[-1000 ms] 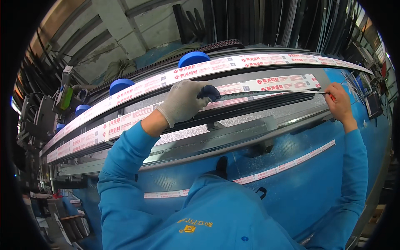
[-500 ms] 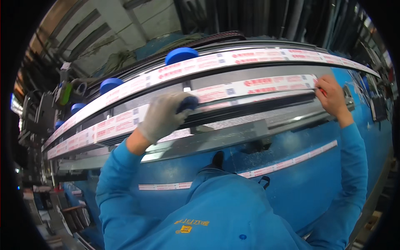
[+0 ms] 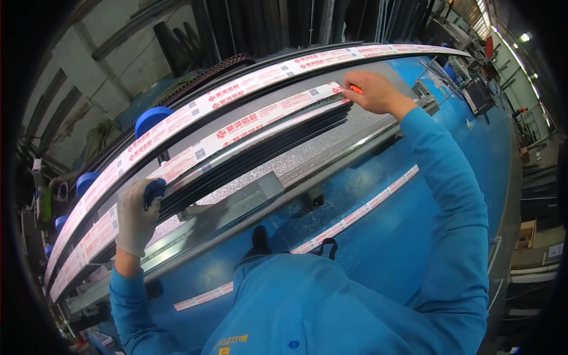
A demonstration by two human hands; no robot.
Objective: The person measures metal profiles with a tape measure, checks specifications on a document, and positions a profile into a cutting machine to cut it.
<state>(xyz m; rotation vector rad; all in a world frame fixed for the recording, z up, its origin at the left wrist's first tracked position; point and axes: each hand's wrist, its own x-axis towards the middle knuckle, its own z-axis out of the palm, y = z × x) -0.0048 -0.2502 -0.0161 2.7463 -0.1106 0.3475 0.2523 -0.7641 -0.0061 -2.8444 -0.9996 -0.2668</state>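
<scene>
My left hand (image 3: 136, 216), in a grey work glove, presses a small blue pad (image 3: 155, 190) against the near taped metal profile (image 3: 254, 127) toward its left part. My right hand (image 3: 374, 92) is bare and grips a small orange-handled tool (image 3: 355, 89) at the right end of that profile's white-and-red printed film. A second long profile (image 3: 236, 92) with the same film runs just behind it. Dark stacked profiles (image 3: 278, 148) lie under the near one.
The profiles lie on a blue machine bed (image 3: 378, 236) with a grey metal rail (image 3: 248, 198) along its front. Blue rollers (image 3: 151, 120) stand behind. A loose strip of printed film (image 3: 355, 214) lies on the bed. Shelving and boxes sit at far right.
My left hand has slid the blue pad leftward along the near profile. My right hand has shifted left to the film's end, and my head has turned right.
</scene>
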